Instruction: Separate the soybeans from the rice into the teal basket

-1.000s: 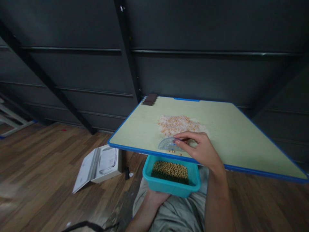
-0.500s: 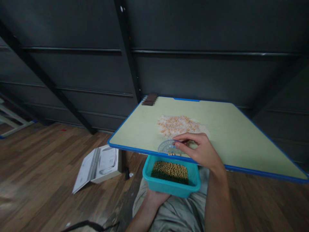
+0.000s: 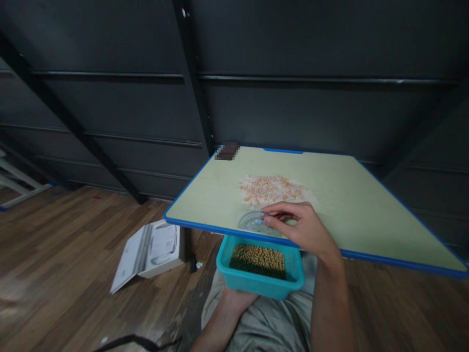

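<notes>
My right hand (image 3: 298, 222) pinches a clear semicircular protractor (image 3: 251, 221) between thumb and fingers, its curved edge lying near the front edge of the board. Just beyond it spreads a heap of white grains mixed with yellow beans (image 3: 271, 189). Below the board's edge, a turquoise plastic basket (image 3: 256, 282) rests over my lap, with yellow beans (image 3: 269, 256) and small dark green beans (image 3: 244, 263) in it. My left hand (image 3: 240, 296) holds the basket from beneath its near side; most of its fingers are hidden.
The pale green tabletop (image 3: 366, 210) has a blue rim. At its far left corner lies a dark brown, partly blurred object (image 3: 227, 151). An open white box (image 3: 161, 249) sits on the wooden floor (image 3: 73, 254) at left. A dark panelled wall (image 3: 311, 112) stands behind.
Several yellow beans that lay at the table's front edge by the protractor are no longer there. The protractor has shifted slightly left. My left hand and the basket stay in place.
</notes>
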The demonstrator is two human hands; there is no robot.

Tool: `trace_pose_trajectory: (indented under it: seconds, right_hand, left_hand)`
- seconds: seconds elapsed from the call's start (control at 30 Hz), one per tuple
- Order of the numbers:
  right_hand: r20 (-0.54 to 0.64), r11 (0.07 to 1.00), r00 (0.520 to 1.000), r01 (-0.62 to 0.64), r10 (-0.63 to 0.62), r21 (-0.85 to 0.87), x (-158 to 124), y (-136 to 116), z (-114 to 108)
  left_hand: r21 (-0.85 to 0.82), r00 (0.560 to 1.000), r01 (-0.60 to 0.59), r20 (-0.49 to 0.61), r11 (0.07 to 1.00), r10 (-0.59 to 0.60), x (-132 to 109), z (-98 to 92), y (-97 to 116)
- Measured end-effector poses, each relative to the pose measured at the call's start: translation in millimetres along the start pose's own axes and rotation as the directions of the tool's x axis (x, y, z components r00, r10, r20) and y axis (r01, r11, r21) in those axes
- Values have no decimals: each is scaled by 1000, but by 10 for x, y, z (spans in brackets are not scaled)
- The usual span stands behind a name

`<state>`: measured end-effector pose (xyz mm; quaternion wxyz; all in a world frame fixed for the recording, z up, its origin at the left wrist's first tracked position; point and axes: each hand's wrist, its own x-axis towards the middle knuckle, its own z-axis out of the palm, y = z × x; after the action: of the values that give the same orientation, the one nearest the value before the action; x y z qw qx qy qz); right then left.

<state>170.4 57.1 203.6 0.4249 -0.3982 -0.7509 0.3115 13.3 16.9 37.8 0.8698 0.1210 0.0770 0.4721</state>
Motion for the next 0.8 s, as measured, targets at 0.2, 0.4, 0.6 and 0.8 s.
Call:
trace_pose_trajectory:
  seconds: [0.2,0.4,0.6,0.8]
  right_hand:
    - [-125,991,992,-1,-16,-135,64,18,17]
    - [-235,972,971,-18,-38,-232,75,67,-25]
    - [-326,970,944,-39,-43,-239,23,92,-113]
    - [-297,981,955,-42,-16,-189,17,93,-130]
  left_hand:
    - [-13,1000,-14,23,1000,14,-110,-13,15]
    - [-22,1000,-19,12,1000,19,-158,-194,-9]
    - [-13,1000,-18,0,1000,18,-166,-394,-10]
    - [6,1000,-17,25,1000,17,-196,-408,24]
